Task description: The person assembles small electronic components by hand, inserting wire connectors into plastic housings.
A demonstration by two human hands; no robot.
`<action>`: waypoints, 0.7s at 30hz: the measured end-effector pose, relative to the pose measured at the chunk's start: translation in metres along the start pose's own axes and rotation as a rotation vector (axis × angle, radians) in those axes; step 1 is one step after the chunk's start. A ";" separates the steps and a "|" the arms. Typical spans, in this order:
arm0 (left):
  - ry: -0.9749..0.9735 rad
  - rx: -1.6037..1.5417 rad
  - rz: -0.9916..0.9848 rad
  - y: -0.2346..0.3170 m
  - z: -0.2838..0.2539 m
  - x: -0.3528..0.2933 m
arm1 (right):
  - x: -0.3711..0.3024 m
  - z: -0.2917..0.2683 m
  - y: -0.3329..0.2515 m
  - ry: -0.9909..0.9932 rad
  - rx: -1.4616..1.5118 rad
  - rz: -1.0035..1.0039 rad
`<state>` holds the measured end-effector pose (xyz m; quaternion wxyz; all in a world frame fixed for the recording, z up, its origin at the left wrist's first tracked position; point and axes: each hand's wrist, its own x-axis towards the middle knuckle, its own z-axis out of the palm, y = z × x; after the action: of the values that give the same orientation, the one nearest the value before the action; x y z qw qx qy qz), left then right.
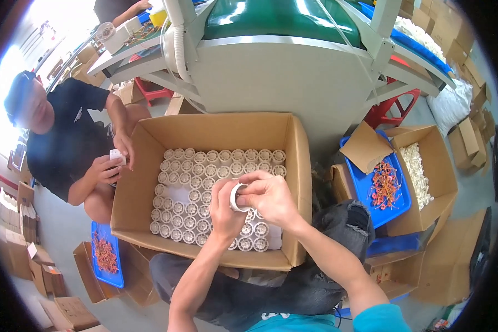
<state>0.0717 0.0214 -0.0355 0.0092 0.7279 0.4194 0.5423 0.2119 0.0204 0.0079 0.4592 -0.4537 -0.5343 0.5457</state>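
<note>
- At the far left, a blue tray point(114, 279) holds a tangle of red-orange wired parts. It sits partly on open cardboard, so a knock to that cardboard could tip it and spill the parts.
- Just right of and above it, a co-worker in a black shirt point(66, 124) sits close to the box. The co-worker's hands point(106, 169) are closed around a small white piece near the box wall; a loose grip there could drop the piece onto the floor or into the box.
- In the middle stands an open cardboard box point(216, 124) with rows of white round parts point(190, 222), mostly upright. A gap on the left side of the rows leaves neighbouring parts unsupported, so a bump to the box could topple them.
- Above those rows, the person's left hand point(225, 213) is wrapped around a white ring-shaped part point(233, 200), its open mouth turned toward the right. If the hold slackens, the part could fall onto the rows and knock some over.
- The right hand point(268, 199) is narrowed, fingertips at that mouth; whether they pinch the wall or something inside cannot be told. Pushing at a slant could twist the part out of the left hand or mar its rim.
- Farther right, a second blue tray point(390, 214) carries more wired parts under a cardboard flap point(367, 146). Tugging one wire could drag others, since they lie tangled.
- Beside it, a carton point(442, 188) holds small white pieces point(416, 171).
</note>
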 end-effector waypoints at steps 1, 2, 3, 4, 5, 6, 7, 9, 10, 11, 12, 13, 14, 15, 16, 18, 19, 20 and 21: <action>0.008 0.001 -0.012 0.000 0.002 0.000 | -0.001 0.000 0.001 0.002 0.001 0.003; 0.005 -0.001 -0.013 0.001 0.002 0.000 | -0.001 0.001 0.001 0.018 -0.054 -0.049; -0.005 0.000 -0.015 0.002 0.001 0.001 | -0.002 0.002 0.002 0.034 -0.109 -0.101; -0.014 0.000 -0.014 0.002 0.000 0.003 | -0.002 0.002 0.004 0.037 -0.110 -0.101; -0.014 -0.003 -0.013 0.001 0.001 0.002 | -0.002 0.003 0.007 0.041 -0.127 -0.121; -0.028 -0.016 -0.014 -0.001 0.001 0.001 | -0.002 0.003 0.008 0.044 -0.144 -0.141; -0.042 -0.026 -0.017 -0.002 0.000 -0.001 | -0.002 0.003 0.008 0.044 -0.145 -0.142; -0.080 -0.055 -0.049 -0.004 -0.001 0.001 | -0.002 0.004 0.007 0.048 -0.141 -0.138; -0.122 -0.081 -0.083 -0.004 -0.002 0.001 | -0.002 0.005 0.007 0.046 -0.140 -0.138; -0.122 -0.078 -0.083 -0.005 -0.003 0.003 | -0.003 0.005 0.005 0.067 -0.187 -0.107; -0.163 -0.141 -0.108 -0.005 -0.002 0.006 | -0.003 0.005 0.003 0.088 -0.234 -0.078; -0.200 -0.202 -0.131 -0.007 -0.003 0.009 | -0.002 0.005 -0.001 0.085 -0.232 -0.083; -0.197 -0.182 -0.100 -0.009 -0.002 0.010 | -0.002 0.003 -0.006 0.078 -0.302 -0.070; -0.195 -0.176 -0.095 -0.010 -0.002 0.010 | -0.002 0.001 -0.009 0.072 -0.371 -0.057; -0.194 -0.189 -0.101 -0.008 0.000 0.010 | -0.003 -0.002 -0.010 0.060 -0.406 -0.049; -0.189 -0.192 -0.085 -0.008 0.002 0.011 | -0.002 -0.008 -0.008 0.047 -0.470 -0.101; -0.191 -0.190 -0.076 -0.007 0.002 0.013 | -0.003 -0.011 -0.007 0.037 -0.536 -0.144; -0.196 -0.190 -0.083 -0.005 0.002 0.014 | -0.003 -0.014 -0.007 0.033 -0.541 -0.172; -0.203 -0.191 -0.090 -0.004 0.003 0.016 | -0.003 -0.015 -0.007 0.040 -0.536 -0.179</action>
<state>0.0730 0.0352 -0.0261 0.1449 0.7552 0.3951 0.5025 0.2273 0.0199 0.0150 0.3800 -0.5206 -0.6882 0.3331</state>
